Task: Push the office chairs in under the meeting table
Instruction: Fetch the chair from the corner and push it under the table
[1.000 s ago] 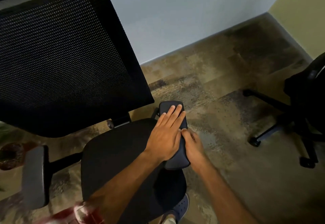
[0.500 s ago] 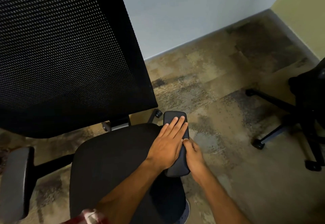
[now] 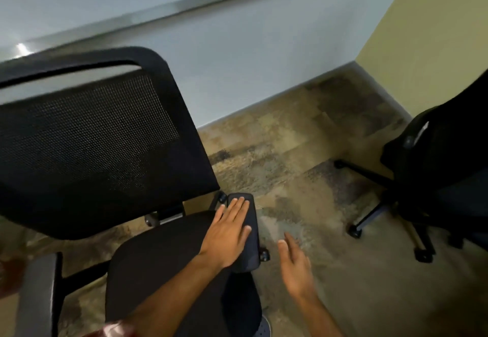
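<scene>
Head view, looking down at office chair (image 3: 111, 151) w/ black mesh back and black seat, standing on mottled brown carpet (image 3: 303, 178), backrest toward pale wall (image 3: 250, 72). Left hand (image 3: 228, 233) lies flat, palm down, fingers spread, on chair's right armrest pad (image 3: 252, 241); not gripping. Right hand (image 3: 295, 265) hangs just beside that armrest on its outer side, apart from it, fingers loosely spread, holding nothing. Chair's other armrest (image 3: 37, 299) at lower left, grey pad, partly cut by frame edge. Second office chair (image 3: 443, 167) at right edge, well apart from first; wheeled base legs visible, upper part mostly cropped. Yellow-green wall (image 3: 435, 32) meets pale wall at corner, upper right. Frame somewhat motion-blurred.
</scene>
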